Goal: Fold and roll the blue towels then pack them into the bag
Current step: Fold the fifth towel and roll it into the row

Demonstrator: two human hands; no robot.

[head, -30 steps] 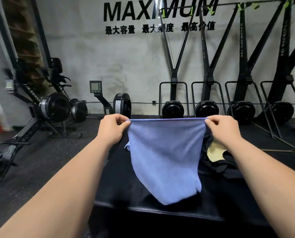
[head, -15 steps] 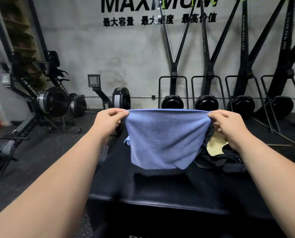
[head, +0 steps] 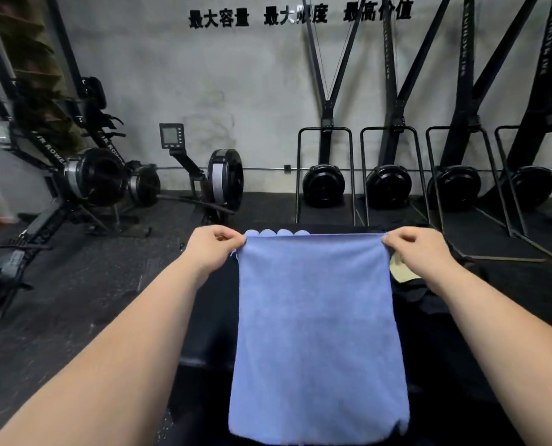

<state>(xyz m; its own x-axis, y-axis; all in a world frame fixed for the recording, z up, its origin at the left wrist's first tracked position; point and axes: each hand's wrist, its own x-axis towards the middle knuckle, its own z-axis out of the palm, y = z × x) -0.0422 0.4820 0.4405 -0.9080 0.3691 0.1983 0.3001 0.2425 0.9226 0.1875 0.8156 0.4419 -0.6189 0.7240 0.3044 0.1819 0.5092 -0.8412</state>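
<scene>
Above the black tabletop point(head: 210, 329), we hold a blue towel point(head: 316, 333) spread flat and hanging full length. Our left hand point(head: 215, 244) pinches its upper left corner, and our right hand point(head: 413, 247) pinches the upper right. Four small rounded blue bumps point(head: 277, 233) show just above its top edge.

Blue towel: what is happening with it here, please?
A person holds up one blue towel over a black bench. The left hand pinches its top left corner and the right hand pinches the top right one, so it hangs flat and spread out, not rolled. Behind its top edge, a row of rounded blue shapes shows, maybe rolled towels.
</scene>
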